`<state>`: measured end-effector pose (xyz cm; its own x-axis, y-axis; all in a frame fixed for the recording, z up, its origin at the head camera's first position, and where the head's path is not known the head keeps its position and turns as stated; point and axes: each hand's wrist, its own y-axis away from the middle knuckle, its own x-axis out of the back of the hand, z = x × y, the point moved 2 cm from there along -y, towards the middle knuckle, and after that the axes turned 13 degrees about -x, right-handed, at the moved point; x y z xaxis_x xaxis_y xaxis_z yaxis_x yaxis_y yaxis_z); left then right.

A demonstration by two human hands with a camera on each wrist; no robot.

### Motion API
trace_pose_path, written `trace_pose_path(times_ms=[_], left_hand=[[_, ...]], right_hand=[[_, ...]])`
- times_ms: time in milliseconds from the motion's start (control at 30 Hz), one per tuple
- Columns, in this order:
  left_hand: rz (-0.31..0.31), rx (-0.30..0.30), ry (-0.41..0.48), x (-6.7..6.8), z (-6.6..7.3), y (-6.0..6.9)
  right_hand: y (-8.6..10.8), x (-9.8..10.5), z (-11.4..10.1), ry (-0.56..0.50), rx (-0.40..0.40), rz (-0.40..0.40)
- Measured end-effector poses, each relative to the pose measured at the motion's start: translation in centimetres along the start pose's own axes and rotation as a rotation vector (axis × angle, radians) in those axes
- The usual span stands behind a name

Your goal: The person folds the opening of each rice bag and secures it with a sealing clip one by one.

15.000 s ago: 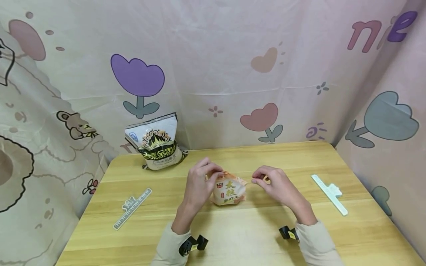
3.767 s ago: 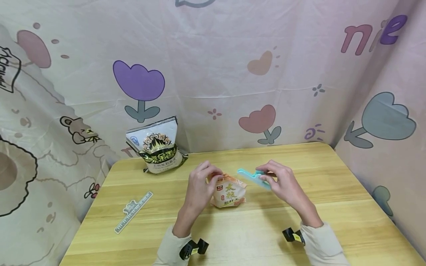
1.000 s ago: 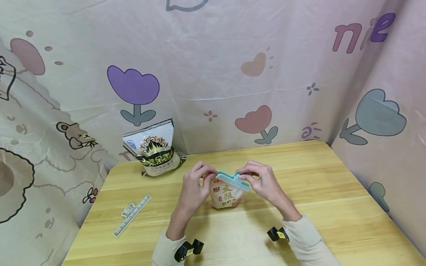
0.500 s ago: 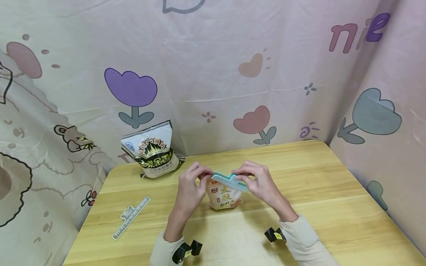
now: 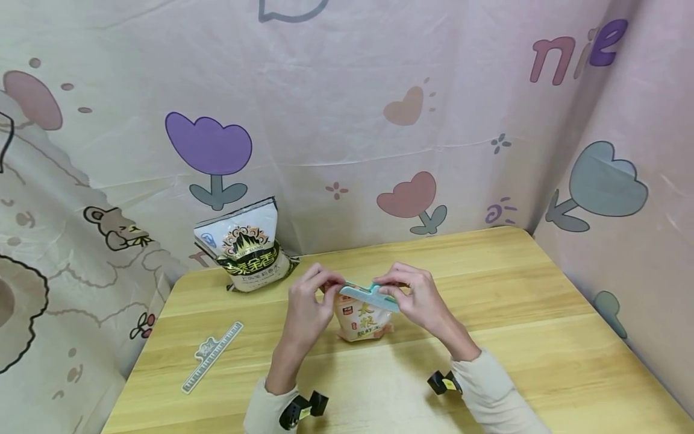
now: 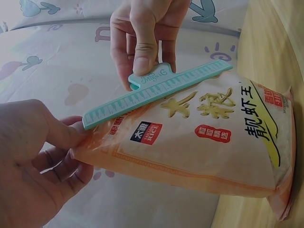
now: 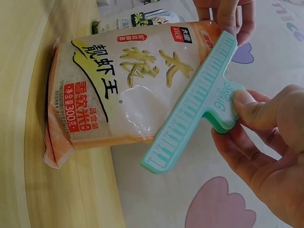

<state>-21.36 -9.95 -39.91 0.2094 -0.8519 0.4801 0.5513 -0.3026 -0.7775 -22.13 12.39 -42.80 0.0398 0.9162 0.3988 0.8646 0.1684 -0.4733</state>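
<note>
A small orange and white rice bag (image 5: 362, 322) stands on the table, its top pinched at the left corner by my left hand (image 5: 310, 304). My right hand (image 5: 417, 295) pinches the tab of a mint-green bag clip (image 5: 368, 296), which has a piano-key ruler pattern. In the right wrist view, the long bar of the clip (image 7: 190, 109) lies across the top of the rice bag (image 7: 137, 85), one end beyond the bag's edge. The clip's other end is close to my left fingertips in the left wrist view. Whether the clip's bars grip the bag cannot be told.
A second bag clip (image 5: 212, 357), grey-white, lies on the left of the wooden table (image 5: 520, 337). A larger rice bag (image 5: 246, 247) with a black and gold label stands at the back left against the patterned cloth (image 5: 314, 120).
The mint clip, first lying at the table's right, was picked up by my right hand and brought left onto the top of the small rice bag. My left hand kept pinching the bag.
</note>
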Motion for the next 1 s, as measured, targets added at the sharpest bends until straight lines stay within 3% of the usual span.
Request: trace_pose_path(times_ms=[200, 533, 1000], left_hand=[[-0.007, -0.002, 0.004, 0.08, -0.14, 0.01], [-0.035, 0.004, 0.000, 0.20, -0.06, -0.04], [-0.071, -0.063, -0.049, 0.44, 0.46, -0.19]], right_hand=[[-0.09, -0.13, 0.10, -0.030, -0.014, -0.002], [-0.03, -0.21, -0.19, 0.027, -0.022, -0.014], [0.08, -0.13, -0.26, 0.057, -0.007, -0.026]])
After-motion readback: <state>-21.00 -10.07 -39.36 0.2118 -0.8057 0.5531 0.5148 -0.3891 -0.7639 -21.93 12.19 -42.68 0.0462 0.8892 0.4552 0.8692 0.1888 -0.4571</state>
